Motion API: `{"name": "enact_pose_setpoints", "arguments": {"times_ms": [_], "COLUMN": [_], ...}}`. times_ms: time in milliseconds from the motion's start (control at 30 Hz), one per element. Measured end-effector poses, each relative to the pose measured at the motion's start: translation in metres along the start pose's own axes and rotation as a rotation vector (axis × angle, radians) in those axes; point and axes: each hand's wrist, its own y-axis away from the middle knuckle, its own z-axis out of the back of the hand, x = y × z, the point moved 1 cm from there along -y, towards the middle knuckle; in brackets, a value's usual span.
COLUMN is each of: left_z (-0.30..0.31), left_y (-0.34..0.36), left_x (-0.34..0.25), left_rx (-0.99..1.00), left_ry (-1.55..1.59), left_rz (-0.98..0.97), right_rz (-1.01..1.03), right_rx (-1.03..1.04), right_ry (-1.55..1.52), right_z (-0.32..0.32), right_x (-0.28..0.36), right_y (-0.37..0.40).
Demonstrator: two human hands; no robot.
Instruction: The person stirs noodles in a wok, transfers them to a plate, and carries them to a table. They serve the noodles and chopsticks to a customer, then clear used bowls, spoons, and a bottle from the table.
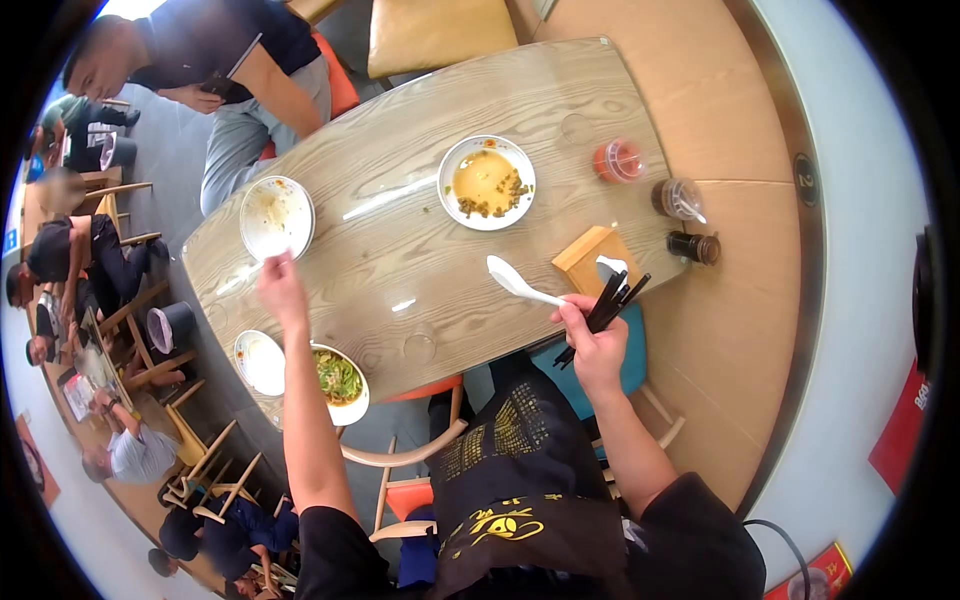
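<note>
My right hand is closed around several black chopsticks and a white spoon, whose bowl points left over the table. My left hand is blurred, with its fingertips at the near rim of a white bowl holding some food remains. Whether they grip that rim I cannot make out. Below my left forearm are a small white dish and a white bowl with green vegetables. Farther in, a white plate holds yellowish sauce and brown bits.
On the wood-grain table stand a wooden holder, a red-filled container, a spice jar and a dark bottle. A seated person is across the table. Chairs stand by the near edge.
</note>
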Motion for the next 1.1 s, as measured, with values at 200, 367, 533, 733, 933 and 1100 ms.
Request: {"name": "enact_pose_setpoints", "arguments": {"times_ms": [200,367,533,733,933,1100], "left_z": [-0.151,-0.223,-0.245,-0.191,-0.037,0.084], "left_y": [-0.003,-0.033,-0.044,-0.029,0.005,0.05], "left_x": [-0.134,-0.183,-0.19,-0.145,-0.098,-0.029], "left_rx": [0.616,0.849,1.028,0.967,0.865,0.646], "left_ry": [0.207,-0.053,-0.134,0.015,0.352,0.479], "left_rz": [-0.452,-0.612,-0.739,-0.548,-0.191,0.036], "right_rz": [-0.015,0.027,0.053,0.057,0.101,0.101], "right_rx": [-0.008,-0.032,-0.029,-0.005,0.065,0.25], "right_ry": [0.015,0.076,0.106,0.104,0.114,0.071], "right_z": [0.02,0.039,0.046,0.03,-0.017,-0.072], "right_x": [0.005,0.006,0.003,0.0,0.015,0.016], "right_y": [-0.006,0.0,0.004,0.007,0.029,0.059]}}
